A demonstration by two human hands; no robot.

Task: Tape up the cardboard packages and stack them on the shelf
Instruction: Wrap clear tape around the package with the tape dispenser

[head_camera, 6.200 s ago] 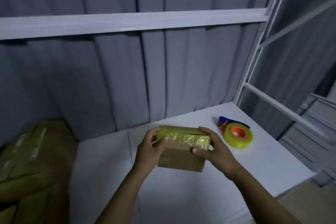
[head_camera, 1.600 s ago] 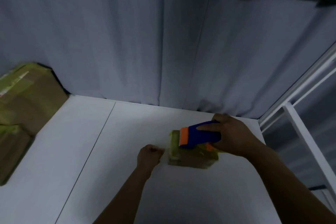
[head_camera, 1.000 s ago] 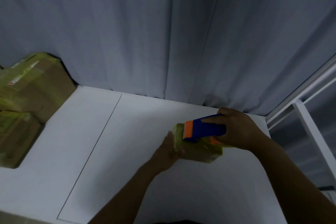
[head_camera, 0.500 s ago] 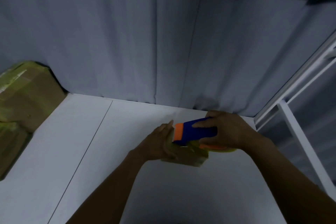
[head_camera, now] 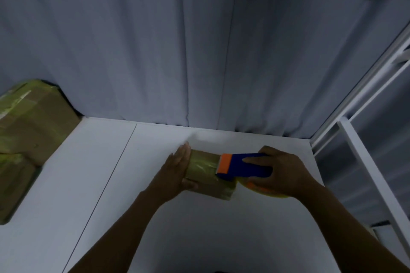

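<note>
Cardboard packages number three in view. Two taped packages (head_camera: 33, 122) are stacked well to the left of the left fingers and cut by the picture's edge, and one small package (head_camera: 203, 167) lies on the white shelf (head_camera: 88, 184).

The left hand (head_camera: 175, 173) lays its straight, closed-together fingers (head_camera: 182, 157) flat against the small package's left end, with the thumb at its near lower edge. The small package's long axis runs left to right, from those fingers toward the right hand (head_camera: 286, 175).

One tape dispenser (head_camera: 246, 165), blue with an orange blade end, rests on the package's right part. The right fingers are curled tight round it, and one yellow tape roll (head_camera: 273, 194) shows under them. Both hands touch the work.

The next stroke probably runs along that long axis, with the left fingers bracing the far end against it.
</note>
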